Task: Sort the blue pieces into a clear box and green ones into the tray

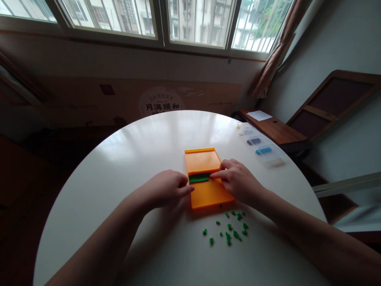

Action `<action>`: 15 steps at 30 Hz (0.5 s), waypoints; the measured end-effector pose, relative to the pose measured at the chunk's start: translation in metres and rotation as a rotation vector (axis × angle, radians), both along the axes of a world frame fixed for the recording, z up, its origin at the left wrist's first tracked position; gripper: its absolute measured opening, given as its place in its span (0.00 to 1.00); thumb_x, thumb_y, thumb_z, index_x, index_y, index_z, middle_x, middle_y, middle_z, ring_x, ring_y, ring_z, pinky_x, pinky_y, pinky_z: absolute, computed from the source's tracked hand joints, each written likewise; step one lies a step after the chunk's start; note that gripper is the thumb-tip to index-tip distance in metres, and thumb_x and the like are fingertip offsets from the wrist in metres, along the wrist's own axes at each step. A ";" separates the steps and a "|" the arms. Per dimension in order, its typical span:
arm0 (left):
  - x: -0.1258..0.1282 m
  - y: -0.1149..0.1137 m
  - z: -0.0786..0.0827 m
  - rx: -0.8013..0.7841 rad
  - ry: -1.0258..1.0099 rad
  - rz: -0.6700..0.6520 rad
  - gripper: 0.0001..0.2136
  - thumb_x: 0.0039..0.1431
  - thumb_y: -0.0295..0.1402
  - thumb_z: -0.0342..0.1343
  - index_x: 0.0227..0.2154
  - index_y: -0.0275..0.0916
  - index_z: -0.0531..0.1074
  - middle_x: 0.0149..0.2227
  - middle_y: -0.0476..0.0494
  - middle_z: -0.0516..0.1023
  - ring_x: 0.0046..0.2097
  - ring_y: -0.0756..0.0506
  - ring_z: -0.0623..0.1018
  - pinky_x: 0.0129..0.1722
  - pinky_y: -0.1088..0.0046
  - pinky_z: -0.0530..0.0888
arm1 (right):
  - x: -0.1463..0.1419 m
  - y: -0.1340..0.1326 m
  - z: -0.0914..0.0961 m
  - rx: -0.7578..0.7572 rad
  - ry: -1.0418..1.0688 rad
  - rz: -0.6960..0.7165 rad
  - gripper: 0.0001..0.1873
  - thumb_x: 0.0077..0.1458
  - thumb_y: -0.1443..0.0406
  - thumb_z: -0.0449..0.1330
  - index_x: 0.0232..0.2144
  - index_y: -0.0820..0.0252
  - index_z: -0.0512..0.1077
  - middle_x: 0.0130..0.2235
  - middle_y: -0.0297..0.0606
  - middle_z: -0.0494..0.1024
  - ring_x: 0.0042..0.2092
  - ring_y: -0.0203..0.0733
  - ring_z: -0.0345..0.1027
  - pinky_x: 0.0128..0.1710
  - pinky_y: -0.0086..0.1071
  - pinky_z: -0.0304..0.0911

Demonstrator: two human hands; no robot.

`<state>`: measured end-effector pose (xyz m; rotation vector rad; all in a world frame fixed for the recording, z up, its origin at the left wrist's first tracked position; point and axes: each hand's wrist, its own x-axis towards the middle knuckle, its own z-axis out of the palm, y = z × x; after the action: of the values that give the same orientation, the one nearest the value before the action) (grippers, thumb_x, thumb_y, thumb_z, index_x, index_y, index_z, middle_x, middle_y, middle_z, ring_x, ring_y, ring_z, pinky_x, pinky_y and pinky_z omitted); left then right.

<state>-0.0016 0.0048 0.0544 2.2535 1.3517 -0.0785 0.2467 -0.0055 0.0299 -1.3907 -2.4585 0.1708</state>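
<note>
An orange plastic tray (212, 196) with a raised back section lies on the white table in front of me. A row of small green bricks (199, 178) sits side by side along the step across its middle. My left hand (172, 186) is closed at the tray's left edge, its thumb resting on the lower part. From the right, my right hand (238, 178) reaches over the tray's edge. Its index finger is stretched out to the right end of the green row, while the other fingers are bent. Several loose green bricks (229, 227) lie scattered in front of the tray.
Clear plastic bags (269, 159) with blue pieces (263, 151) and dark pieces (254, 141) lie near the round table's (113, 190) right edge. Beyond it stands a wooden side table (276, 131) with a white paper (259, 115). Windows line the far wall.
</note>
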 end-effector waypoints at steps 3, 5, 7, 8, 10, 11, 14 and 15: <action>0.000 0.000 0.000 -0.004 0.004 0.002 0.20 0.58 0.50 0.46 0.21 0.41 0.70 0.24 0.47 0.74 0.25 0.48 0.68 0.23 0.71 0.58 | 0.001 -0.001 0.003 0.000 0.007 -0.004 0.21 0.57 0.73 0.54 0.44 0.49 0.80 0.38 0.40 0.73 0.40 0.44 0.63 0.42 0.38 0.63; 0.000 0.000 0.000 -0.004 0.009 0.001 0.20 0.58 0.50 0.46 0.21 0.41 0.70 0.25 0.47 0.74 0.25 0.47 0.68 0.22 0.71 0.58 | 0.002 -0.001 0.004 -0.005 0.011 -0.010 0.21 0.56 0.74 0.54 0.44 0.49 0.80 0.38 0.40 0.73 0.40 0.44 0.63 0.43 0.38 0.63; 0.000 0.000 -0.001 -0.003 0.010 0.001 0.20 0.59 0.51 0.47 0.21 0.41 0.70 0.24 0.47 0.74 0.25 0.47 0.69 0.22 0.71 0.59 | 0.002 -0.002 0.004 -0.012 0.014 -0.013 0.21 0.56 0.74 0.54 0.44 0.48 0.80 0.38 0.40 0.73 0.40 0.44 0.63 0.43 0.38 0.63; 0.000 0.000 0.000 -0.003 0.010 0.004 0.21 0.59 0.51 0.47 0.21 0.41 0.70 0.24 0.47 0.74 0.25 0.48 0.69 0.22 0.71 0.59 | 0.002 -0.002 0.004 -0.016 0.015 -0.014 0.21 0.56 0.74 0.54 0.44 0.48 0.80 0.38 0.40 0.73 0.40 0.43 0.63 0.43 0.38 0.63; 0.001 -0.001 0.001 -0.003 0.005 0.004 0.21 0.59 0.50 0.46 0.22 0.41 0.71 0.24 0.47 0.74 0.24 0.48 0.69 0.22 0.72 0.59 | 0.002 -0.001 0.002 -0.019 0.014 -0.014 0.21 0.56 0.74 0.54 0.43 0.48 0.80 0.38 0.40 0.73 0.40 0.43 0.63 0.43 0.38 0.63; 0.001 -0.001 0.002 0.007 0.001 -0.002 0.21 0.59 0.50 0.46 0.22 0.40 0.71 0.25 0.47 0.74 0.24 0.48 0.69 0.22 0.72 0.59 | 0.002 -0.001 0.002 -0.020 0.014 -0.014 0.21 0.56 0.74 0.55 0.43 0.48 0.80 0.38 0.40 0.73 0.40 0.43 0.63 0.43 0.38 0.62; 0.001 -0.007 0.008 0.101 -0.015 -0.025 0.18 0.60 0.48 0.47 0.26 0.41 0.74 0.27 0.46 0.76 0.26 0.47 0.71 0.23 0.72 0.61 | 0.002 0.000 -0.001 -0.023 0.024 -0.009 0.21 0.55 0.74 0.55 0.43 0.48 0.80 0.38 0.39 0.73 0.40 0.43 0.63 0.44 0.38 0.62; 0.001 -0.009 0.010 0.141 -0.019 -0.030 0.17 0.60 0.46 0.48 0.29 0.42 0.76 0.29 0.46 0.78 0.28 0.46 0.73 0.24 0.72 0.62 | 0.003 0.000 -0.001 -0.025 0.030 -0.006 0.21 0.56 0.73 0.55 0.44 0.48 0.80 0.38 0.39 0.73 0.40 0.43 0.63 0.44 0.38 0.62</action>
<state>-0.0004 -0.0045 0.0649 2.3847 1.3517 0.0281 0.2493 -0.0057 0.0286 -1.3957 -2.4355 0.2195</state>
